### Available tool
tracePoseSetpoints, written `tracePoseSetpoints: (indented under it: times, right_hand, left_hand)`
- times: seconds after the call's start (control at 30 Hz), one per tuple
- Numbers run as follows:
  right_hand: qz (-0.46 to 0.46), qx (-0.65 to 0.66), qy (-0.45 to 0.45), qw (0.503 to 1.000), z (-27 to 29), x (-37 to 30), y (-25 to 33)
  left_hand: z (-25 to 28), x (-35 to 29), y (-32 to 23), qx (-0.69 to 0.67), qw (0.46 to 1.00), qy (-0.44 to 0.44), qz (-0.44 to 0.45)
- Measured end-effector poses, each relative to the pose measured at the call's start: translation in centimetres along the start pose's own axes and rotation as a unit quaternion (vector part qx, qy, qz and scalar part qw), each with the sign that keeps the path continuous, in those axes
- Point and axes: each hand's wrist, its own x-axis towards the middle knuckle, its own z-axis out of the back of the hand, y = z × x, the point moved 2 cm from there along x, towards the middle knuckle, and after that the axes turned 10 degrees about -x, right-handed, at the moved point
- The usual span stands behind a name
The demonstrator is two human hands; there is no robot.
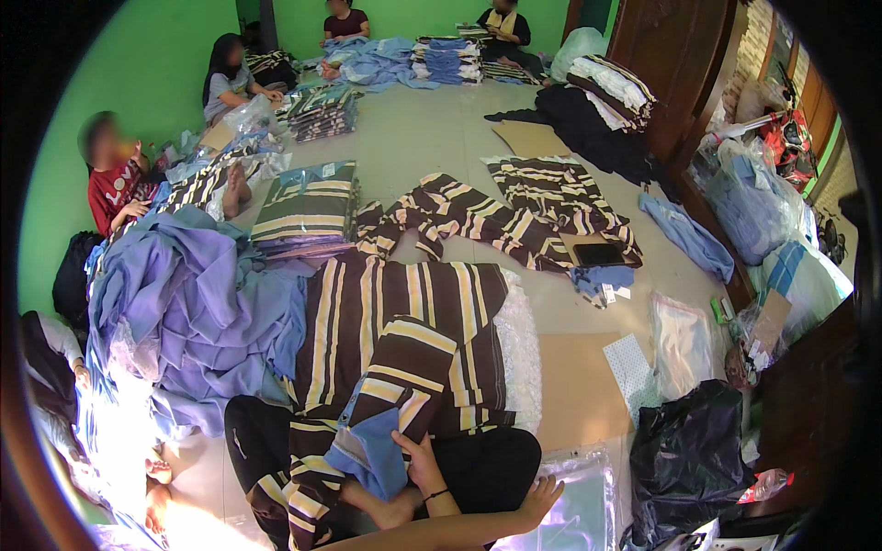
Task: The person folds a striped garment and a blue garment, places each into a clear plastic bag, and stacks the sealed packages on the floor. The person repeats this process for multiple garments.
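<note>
The blue pile (pixel 188 294) slumps across the left of the frame, its loose folds meeting the edge of the striped shirt (pixel 344 321); a tug to that side could drag some of the pile along. Just above, left of centre, the packed stack (pixel 303 207) stands close to the shirt's upper edge, and a swinging sleeve might knock it askew. The shirt itself covers the middle and lower centre, one sleeve laid slantwise over its body and ending at a blue cuff (pixel 375 450) above the lap. There the right hand (pixel 423 464) pinches the cuff between thumb and fingers; with only its side gripped, the cuff could twist or slip free. The left forearm crosses below the right wrist, so the two arms could hamper each other. Along the shirt's right edge runs white cloth (pixel 519 354), which might bunch if the shirt shifts. The left hand (pixel 542 503), fingers loosely spread and with nothing visible in them, is over or beside the clear bags (pixel 579 514) at lower right; I cannot tell whether it touches them. Slick plastic there could slide if brushed. Room looks widest over the cardboard (pixel 579 390), right of centre, bounded by the dotted card (pixel 631 372) and, farther right, the black bag (pixel 689 450).
</note>
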Motion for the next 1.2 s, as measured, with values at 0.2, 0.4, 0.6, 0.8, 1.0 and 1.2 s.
tracePoseSetpoints:
  times: [0.2,0.4,0.6,0.8,1.0,1.2]
  right_hand:
    - [0.013,-0.007,0.004,1.0,0.2,0.2,-0.4]
    - [0.041,-0.01,0.004,0.999,0.1,0.2,-0.4]
    - [0.044,-0.007,0.014,0.999,0.0,0.0,-0.2]
    - [0.057,-0.006,-0.016,0.998,-0.4,-0.2,0.2]
    - [0.063,0.006,-0.005,0.998,-0.4,-0.3,0.4]
    - [0.07,0.008,-0.011,0.997,0.5,0.1,-0.8]
  left_hand:
    - [1.1,1.6,0.7,-0.182,0.978,0.052,0.083]
    - [1.4,2.3,0.6,-0.245,0.953,0.145,0.101]
    - [2.3,2.7,1.0,-0.223,0.95,0.214,0.045]
    - [3.4,2.7,1.3,-0.416,0.898,0.061,-0.126]
    - [6.3,4.2,1.7,-0.732,0.633,0.165,0.188]
    - [17.9,12.6,12.2,-0.693,0.72,-0.003,0.04]
